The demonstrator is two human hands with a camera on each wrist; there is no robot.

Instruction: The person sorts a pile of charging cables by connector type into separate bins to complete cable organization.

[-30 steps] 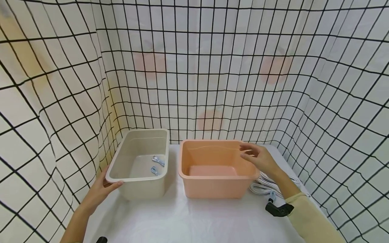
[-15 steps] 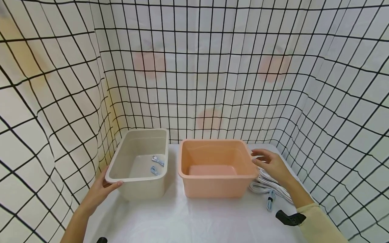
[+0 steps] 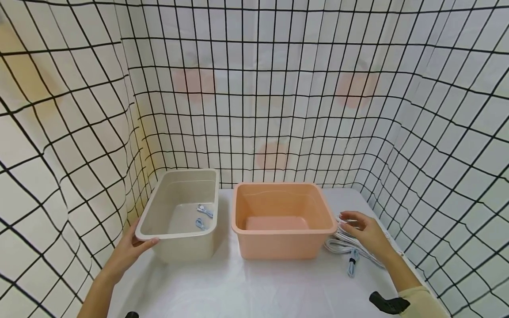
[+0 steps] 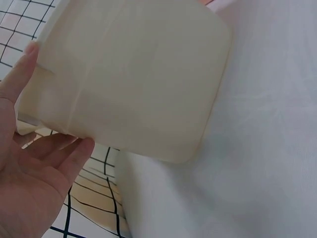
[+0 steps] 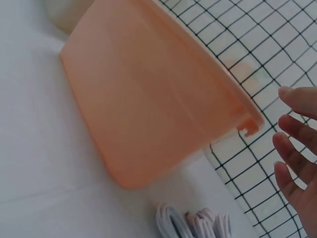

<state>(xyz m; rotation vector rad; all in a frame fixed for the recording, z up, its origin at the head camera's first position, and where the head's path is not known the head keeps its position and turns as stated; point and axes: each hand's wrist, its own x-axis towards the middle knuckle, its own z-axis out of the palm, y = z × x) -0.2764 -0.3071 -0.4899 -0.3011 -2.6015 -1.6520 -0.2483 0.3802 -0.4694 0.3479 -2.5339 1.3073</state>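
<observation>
A beige plastic bin (image 3: 179, 240) stands at the left, with two small light-blue cable bundles (image 3: 204, 211) inside it. My left hand (image 3: 125, 252) grips its near left corner, thumb along the front under the rim and fingers at the side; the left wrist view shows this hand (image 4: 37, 173) against the bin wall. To the right of an orange plastic bin (image 3: 284, 245), my right hand (image 3: 367, 232) hovers with loosely bent fingers and holds nothing. Beneath it lie coiled white cables (image 3: 338, 245), partly hidden by the hand. A light-blue cable bundle (image 3: 351, 267) with a black tie lies in front of them.
Black grid netting (image 3: 274, 104) before a white backing encloses the work area at the back and sides. White cloth (image 3: 254, 287) covers the table. The orange bin has no objects visible inside. A narrow gap separates the two bins.
My right hand has moved from over the orange bin's right rim, rightward and toward me, to above the white cables. My left hand keeps its grip on the beige bin.
</observation>
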